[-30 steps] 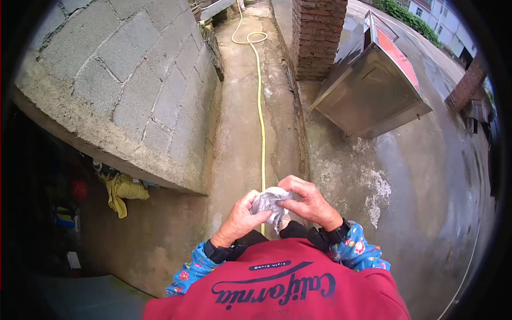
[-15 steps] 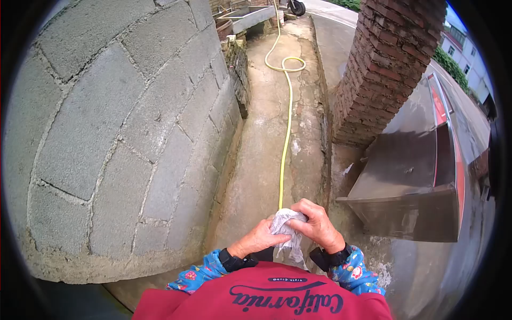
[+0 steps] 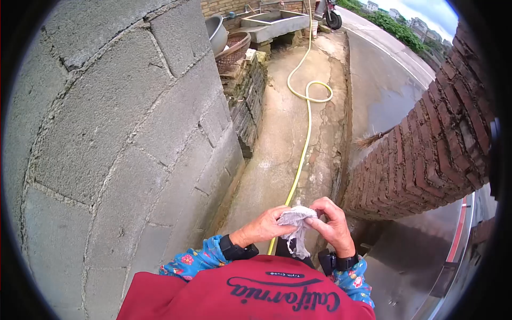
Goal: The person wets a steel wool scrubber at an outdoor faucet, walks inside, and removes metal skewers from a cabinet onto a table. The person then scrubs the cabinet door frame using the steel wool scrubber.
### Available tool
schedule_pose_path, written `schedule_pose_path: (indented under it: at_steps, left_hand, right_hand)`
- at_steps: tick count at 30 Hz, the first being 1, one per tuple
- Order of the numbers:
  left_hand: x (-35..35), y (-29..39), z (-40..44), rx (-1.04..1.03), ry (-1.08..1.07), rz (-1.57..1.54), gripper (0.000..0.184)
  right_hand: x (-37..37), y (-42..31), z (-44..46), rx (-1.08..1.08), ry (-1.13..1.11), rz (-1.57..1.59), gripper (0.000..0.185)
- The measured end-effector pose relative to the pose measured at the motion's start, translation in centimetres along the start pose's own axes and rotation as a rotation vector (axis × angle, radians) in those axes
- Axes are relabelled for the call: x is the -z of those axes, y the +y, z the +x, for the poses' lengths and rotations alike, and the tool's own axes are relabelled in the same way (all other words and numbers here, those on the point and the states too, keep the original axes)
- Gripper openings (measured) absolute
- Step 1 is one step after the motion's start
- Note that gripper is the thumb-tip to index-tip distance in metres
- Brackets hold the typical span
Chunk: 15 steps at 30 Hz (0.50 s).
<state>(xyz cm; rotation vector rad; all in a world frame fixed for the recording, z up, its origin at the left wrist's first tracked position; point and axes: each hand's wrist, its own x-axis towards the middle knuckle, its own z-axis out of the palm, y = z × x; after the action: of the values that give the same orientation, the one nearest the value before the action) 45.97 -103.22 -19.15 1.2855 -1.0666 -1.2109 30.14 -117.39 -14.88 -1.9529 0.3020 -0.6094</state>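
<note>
A crumpled, whitish-grey cloth point(image 3: 298, 218) is held between my two hands in front of the red shirt, its loose end hanging down. My left hand point(image 3: 264, 225) grips the cloth's left side, fingers closed on it. On the right side, my right hand point(image 3: 333, 224) pinches the cloth between thumb and fingers. Beneath the cloth, a yellow hose point(image 3: 302, 168) runs forward along the concrete path and makes a loop.
A grey block wall point(image 3: 117, 133) rises on the left, a leaning brick pillar point(image 3: 426, 144) on the right. Ahead are a concrete sink point(image 3: 266, 33), a brown basket point(image 3: 233, 50), a metal basin point(image 3: 215, 34) and a vehicle's wheel point(image 3: 334, 20). A metal panel stands below the pillar.
The view has moved forward along the path; the sink, basket and basin have come into view. The brick pillar is nearer. Both hands still hold the cloth, now farther right in view.
</note>
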Motion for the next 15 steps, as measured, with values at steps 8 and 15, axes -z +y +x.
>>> schedule_pose_path:
  at_steps: [8, 15]
  left_hand:
    - [15.6, 2.7, 20.9, 0.15, 0.416, -0.177, 0.036]
    - [29.2, 0.5, 40.2, 0.093, 0.66, -0.297, 0.033]
  right_hand:
    - [11.0, 13.0, 27.1, -0.08, 0.01, -0.083, 0.011]
    - [16.0, 25.7, 51.0, -0.152, -0.019, 0.062, 0.011]
